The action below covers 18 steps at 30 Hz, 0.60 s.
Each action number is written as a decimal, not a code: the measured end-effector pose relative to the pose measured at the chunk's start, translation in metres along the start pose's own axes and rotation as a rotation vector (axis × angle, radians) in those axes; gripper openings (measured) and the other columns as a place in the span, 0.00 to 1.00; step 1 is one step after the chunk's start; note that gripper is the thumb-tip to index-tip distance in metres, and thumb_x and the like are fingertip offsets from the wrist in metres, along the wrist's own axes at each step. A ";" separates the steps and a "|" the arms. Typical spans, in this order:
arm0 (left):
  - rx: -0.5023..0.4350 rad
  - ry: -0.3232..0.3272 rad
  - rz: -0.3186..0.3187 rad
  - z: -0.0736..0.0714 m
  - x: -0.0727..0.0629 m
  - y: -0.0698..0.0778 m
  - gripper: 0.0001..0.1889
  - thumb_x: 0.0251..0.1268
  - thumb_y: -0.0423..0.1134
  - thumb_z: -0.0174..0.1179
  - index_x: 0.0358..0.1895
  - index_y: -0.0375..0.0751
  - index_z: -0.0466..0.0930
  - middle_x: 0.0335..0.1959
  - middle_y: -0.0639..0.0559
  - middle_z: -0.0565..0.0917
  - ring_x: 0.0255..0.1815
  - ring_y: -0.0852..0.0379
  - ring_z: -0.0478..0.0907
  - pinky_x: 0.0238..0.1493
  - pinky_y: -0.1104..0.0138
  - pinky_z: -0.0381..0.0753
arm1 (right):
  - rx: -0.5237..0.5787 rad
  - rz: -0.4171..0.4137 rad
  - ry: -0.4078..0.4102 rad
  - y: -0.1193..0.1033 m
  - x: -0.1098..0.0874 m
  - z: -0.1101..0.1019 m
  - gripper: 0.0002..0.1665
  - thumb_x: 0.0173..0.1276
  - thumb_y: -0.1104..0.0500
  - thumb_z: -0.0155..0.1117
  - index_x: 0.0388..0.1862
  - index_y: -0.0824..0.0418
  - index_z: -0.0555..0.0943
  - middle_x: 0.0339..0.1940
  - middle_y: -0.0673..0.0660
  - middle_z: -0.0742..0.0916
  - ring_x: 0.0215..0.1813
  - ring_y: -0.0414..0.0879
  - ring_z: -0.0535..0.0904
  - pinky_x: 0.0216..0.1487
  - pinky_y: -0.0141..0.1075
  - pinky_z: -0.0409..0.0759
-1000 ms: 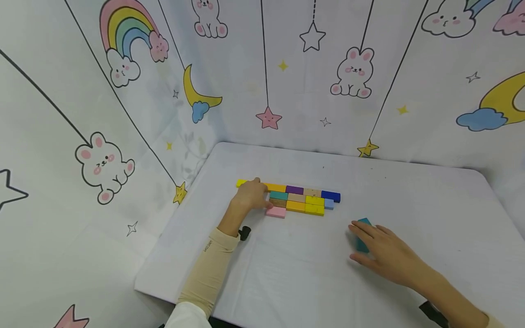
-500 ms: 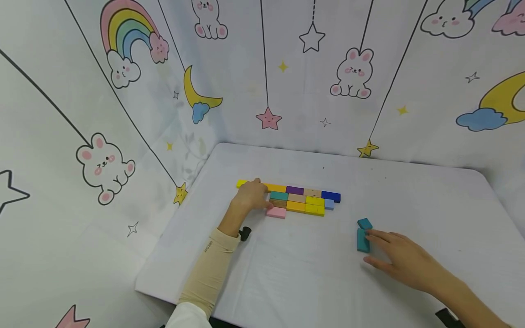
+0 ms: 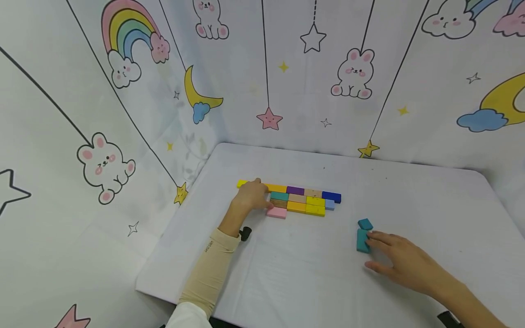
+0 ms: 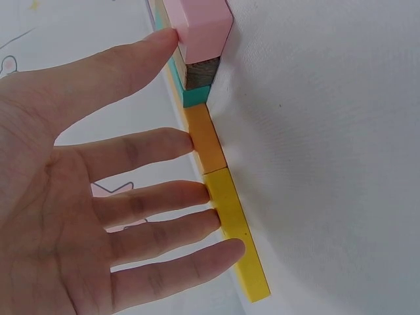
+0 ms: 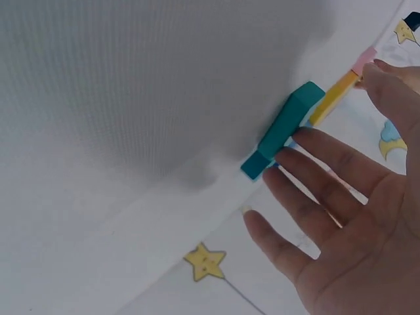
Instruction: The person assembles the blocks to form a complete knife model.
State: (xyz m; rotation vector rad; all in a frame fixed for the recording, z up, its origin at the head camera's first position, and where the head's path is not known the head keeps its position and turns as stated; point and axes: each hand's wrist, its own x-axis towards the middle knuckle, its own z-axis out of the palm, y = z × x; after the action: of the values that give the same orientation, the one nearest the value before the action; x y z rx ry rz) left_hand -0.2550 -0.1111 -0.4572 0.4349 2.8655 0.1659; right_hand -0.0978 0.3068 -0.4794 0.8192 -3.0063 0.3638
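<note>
My left hand point(image 3: 251, 195) rests at the left end of a flat arrangement of coloured wooden blocks. In the left wrist view its fingers are spread and nearly straight, tips at the orange block point(image 4: 207, 138) and yellow block point(image 4: 239, 233), thumb at the pink block point(image 4: 203, 29). My right hand point(image 3: 404, 262) hovers at the right, fingers extended, thumb apart. Its fingertips are at the right side of a long teal block point(image 3: 362, 241); whether they touch is unclear. Just beyond that lies a smaller angled teal block point(image 3: 365, 223). Part of the back row is hidden behind the left hand.
The arrangement includes a purple block point(image 3: 295, 190), a dark blue block point(image 3: 331, 197) and a light blue block point(image 3: 329, 205) toward its right. A white cloth covers the table point(image 3: 287, 282). A patterned curtain point(image 3: 303, 86) stands behind and to the left.
My right hand has drawn back to the right from over the teal blocks, leaving both uncovered in the head view. The left hand has stayed in place.
</note>
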 end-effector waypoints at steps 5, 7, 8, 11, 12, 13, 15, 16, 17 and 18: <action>-0.003 -0.001 0.001 0.000 -0.001 0.000 0.31 0.62 0.58 0.74 0.63 0.42 0.86 0.57 0.43 0.80 0.52 0.47 0.81 0.59 0.53 0.82 | 0.020 0.008 -0.027 -0.004 0.001 0.006 0.42 0.63 0.30 0.72 0.66 0.57 0.83 0.67 0.57 0.82 0.66 0.61 0.80 0.60 0.60 0.81; -0.011 -0.001 0.000 -0.001 -0.001 0.001 0.31 0.62 0.57 0.74 0.63 0.42 0.86 0.58 0.43 0.80 0.52 0.47 0.81 0.60 0.53 0.82 | 0.018 0.006 -0.032 -0.006 0.002 0.008 0.43 0.63 0.30 0.72 0.66 0.57 0.83 0.68 0.58 0.81 0.66 0.61 0.79 0.60 0.60 0.81; -0.014 -0.001 0.000 -0.001 -0.002 0.001 0.31 0.62 0.57 0.74 0.63 0.42 0.85 0.58 0.43 0.80 0.52 0.47 0.81 0.60 0.53 0.82 | 0.015 0.004 -0.031 -0.007 0.002 0.008 0.43 0.63 0.30 0.73 0.66 0.58 0.83 0.68 0.58 0.81 0.67 0.61 0.79 0.60 0.59 0.81; -0.015 0.000 -0.003 -0.001 -0.002 0.001 0.31 0.63 0.57 0.74 0.63 0.43 0.85 0.59 0.42 0.80 0.53 0.47 0.81 0.60 0.53 0.82 | 0.006 -0.006 -0.026 -0.010 0.004 0.010 0.44 0.61 0.32 0.76 0.66 0.60 0.83 0.69 0.59 0.81 0.67 0.61 0.80 0.60 0.57 0.82; -0.013 0.001 -0.003 0.000 -0.002 0.001 0.30 0.63 0.57 0.74 0.63 0.43 0.85 0.59 0.42 0.80 0.53 0.47 0.81 0.60 0.52 0.82 | 0.003 -0.013 -0.024 -0.011 0.004 0.010 0.44 0.61 0.33 0.76 0.66 0.60 0.83 0.68 0.60 0.81 0.67 0.61 0.80 0.60 0.57 0.82; -0.013 0.001 -0.003 0.000 -0.002 0.000 0.30 0.63 0.57 0.74 0.63 0.44 0.85 0.60 0.42 0.80 0.54 0.47 0.81 0.61 0.52 0.82 | -0.003 -0.019 -0.024 -0.012 0.005 0.011 0.44 0.61 0.33 0.77 0.66 0.61 0.83 0.68 0.60 0.81 0.67 0.60 0.80 0.60 0.56 0.82; -0.009 0.003 -0.002 0.000 -0.002 0.000 0.30 0.63 0.58 0.73 0.64 0.44 0.85 0.61 0.42 0.80 0.55 0.46 0.81 0.61 0.52 0.82 | -0.005 -0.034 -0.016 -0.013 0.006 0.012 0.44 0.60 0.34 0.77 0.65 0.63 0.83 0.66 0.60 0.81 0.66 0.60 0.80 0.61 0.56 0.82; -0.007 0.004 -0.002 0.000 -0.002 0.000 0.31 0.63 0.58 0.73 0.64 0.44 0.85 0.61 0.42 0.80 0.55 0.46 0.81 0.61 0.52 0.82 | -0.006 -0.041 -0.011 -0.014 0.007 0.012 0.44 0.60 0.34 0.78 0.64 0.63 0.83 0.66 0.60 0.82 0.66 0.59 0.80 0.61 0.56 0.82; -0.006 0.004 0.000 0.000 -0.002 0.000 0.31 0.63 0.58 0.73 0.64 0.44 0.85 0.61 0.42 0.80 0.55 0.46 0.81 0.61 0.52 0.82 | -0.008 -0.049 -0.005 -0.014 0.007 0.013 0.44 0.60 0.34 0.78 0.64 0.64 0.84 0.65 0.59 0.82 0.66 0.59 0.80 0.61 0.56 0.82; -0.005 0.005 -0.001 0.000 -0.002 0.000 0.31 0.63 0.58 0.73 0.64 0.45 0.85 0.61 0.42 0.80 0.55 0.46 0.81 0.61 0.52 0.82 | -0.010 -0.056 0.003 -0.014 0.007 0.013 0.44 0.60 0.35 0.78 0.63 0.64 0.84 0.64 0.59 0.82 0.66 0.59 0.80 0.61 0.56 0.81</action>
State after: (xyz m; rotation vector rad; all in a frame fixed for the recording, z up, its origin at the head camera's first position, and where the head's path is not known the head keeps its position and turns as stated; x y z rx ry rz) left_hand -0.2534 -0.1120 -0.4573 0.4331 2.8692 0.1746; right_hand -0.0961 0.2883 -0.4888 0.8997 -2.9727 0.3481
